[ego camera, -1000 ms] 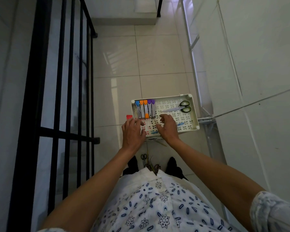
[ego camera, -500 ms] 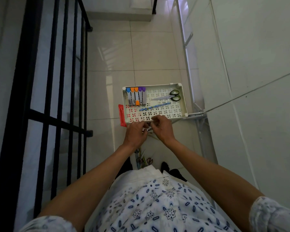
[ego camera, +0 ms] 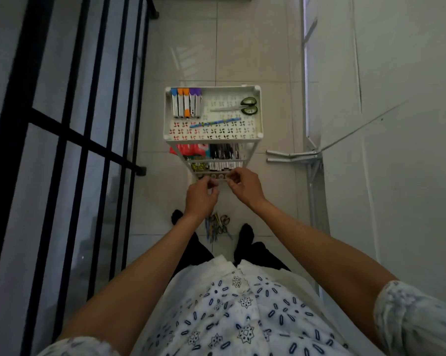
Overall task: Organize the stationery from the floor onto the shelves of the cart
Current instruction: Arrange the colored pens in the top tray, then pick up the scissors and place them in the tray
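Cart [ego camera: 261, 111] stood frame centre, top shelf already holding markers [ego camera: 186, 102], scissors [ego camera: 243, 105], blue pen [ego camera: 215, 122]; lower shelves part filled. Stationery pile [ego camera: 216, 226] lay on floor between my feet, lower centre, not yet shelved. Left hand [ego camera: 200, 199], right hand [ego camera: 243, 187] hovered at cart's near edge, fingers curled; whether pinching anything, couldn't tell.

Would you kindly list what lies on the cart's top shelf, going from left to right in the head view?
Row of markers with blue, orange and purple caps → blue pen → green-handled scissors.
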Available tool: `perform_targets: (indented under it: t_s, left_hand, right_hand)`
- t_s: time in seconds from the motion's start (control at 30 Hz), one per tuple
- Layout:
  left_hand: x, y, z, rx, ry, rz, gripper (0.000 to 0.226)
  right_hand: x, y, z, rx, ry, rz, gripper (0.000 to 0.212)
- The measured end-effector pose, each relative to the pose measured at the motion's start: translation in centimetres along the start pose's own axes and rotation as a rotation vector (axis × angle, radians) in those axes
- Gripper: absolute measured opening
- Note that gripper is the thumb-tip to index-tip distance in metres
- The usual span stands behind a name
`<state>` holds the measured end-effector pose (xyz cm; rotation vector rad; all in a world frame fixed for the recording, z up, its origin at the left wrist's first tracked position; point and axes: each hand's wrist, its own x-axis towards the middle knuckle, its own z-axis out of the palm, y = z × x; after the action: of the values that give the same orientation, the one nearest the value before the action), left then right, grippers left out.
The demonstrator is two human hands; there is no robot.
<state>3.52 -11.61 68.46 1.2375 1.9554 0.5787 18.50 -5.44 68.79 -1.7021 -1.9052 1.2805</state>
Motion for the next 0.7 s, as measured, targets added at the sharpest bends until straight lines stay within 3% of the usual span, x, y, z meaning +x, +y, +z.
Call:
perform_targets:
  t_s: [0.33, 0.7]
  left_hand:
    - [-5.9, -3.4, 1.9, -0.033, -0.051, -0.076, 0.010]
    - [-6.7, -15.4, 2.1, -0.053, -0.133, -0.188, 0.010]
  right_hand:
    - [-5.7, 4.5, 1.8, -0.047, -0.038, 0.161, 0.022]
    - [-7.8, 7.5, 13.3, -0.027, -0.051, 0.308, 0.019]
